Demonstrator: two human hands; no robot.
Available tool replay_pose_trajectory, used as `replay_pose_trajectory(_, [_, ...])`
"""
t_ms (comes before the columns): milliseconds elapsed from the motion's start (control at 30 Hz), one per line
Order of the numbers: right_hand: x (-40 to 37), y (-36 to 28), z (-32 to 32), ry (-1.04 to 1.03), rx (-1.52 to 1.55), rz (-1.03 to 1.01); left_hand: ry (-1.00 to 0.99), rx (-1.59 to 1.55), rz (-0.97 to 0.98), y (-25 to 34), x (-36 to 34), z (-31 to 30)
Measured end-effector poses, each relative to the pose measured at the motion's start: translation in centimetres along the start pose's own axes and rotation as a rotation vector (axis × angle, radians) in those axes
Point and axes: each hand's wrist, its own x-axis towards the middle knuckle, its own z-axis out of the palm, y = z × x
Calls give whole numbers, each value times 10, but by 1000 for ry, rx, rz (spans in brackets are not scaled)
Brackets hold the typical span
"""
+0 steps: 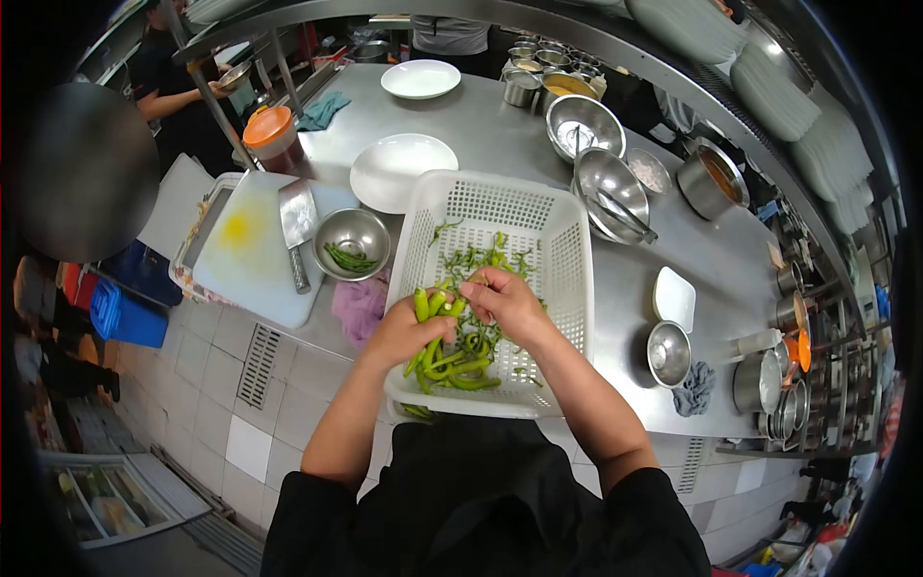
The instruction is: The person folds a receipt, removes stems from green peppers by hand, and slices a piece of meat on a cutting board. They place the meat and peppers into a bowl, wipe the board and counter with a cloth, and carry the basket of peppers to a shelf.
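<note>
My left hand (411, 333) is closed around several green chili peppers (433, 304), held over the near part of a white perforated plastic basket (565, 221). Close beside it, my right hand (505, 306) is pinched at the end of the held peppers; what sits between its fingertips is too small to make out. Loose green peppers (471, 375) lie in the basket below the hands. Farther in are scattered green stems (468, 260). To the left of the basket, a steel bowl (352, 231) holds several thin green pieces.
A cleaver (297, 216) rests on the white cutting board (231, 260). White plates (420, 79) and a purple cloth (361, 310) are on the steel table (635, 317). Steel bowls (668, 354) and a pot (712, 180) stand at right. A co-worker (178, 101) holds a bowl at far left.
</note>
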Motion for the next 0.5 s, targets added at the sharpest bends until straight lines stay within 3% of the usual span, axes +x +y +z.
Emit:
replay_pose_trajectory(67, [3,2,2,-183,500,210,-28,0,42,3,-5,-7])
replay_pose_trajectory(167, [4,-18,10,-193,612,265,-50,39,127,5,-6,-21])
replay_pose_trajectory(233, [28,13,1,-199,516,229,117,-25,115,2,-4,-32])
replay_pose_trajectory(300, [43,28,-3,-4,-683,-198,173,-197,145,5,-7,-39])
replay_pose_trajectory(367, [48,51,5,83,-813,-135,303,-490,188,14,-13,-41])
replay_pose_trajectory(433, [55,73,15,-228,-999,-268,339,-479,164,5,-13,-47])
replay_pose_trajectory(467, [52,80,24,-234,-997,-268,371,-469,137,1,-14,-49])
replay_pose_trajectory(500, [46,82,35,-282,-1095,-391,376,-469,135,0,-15,-49])
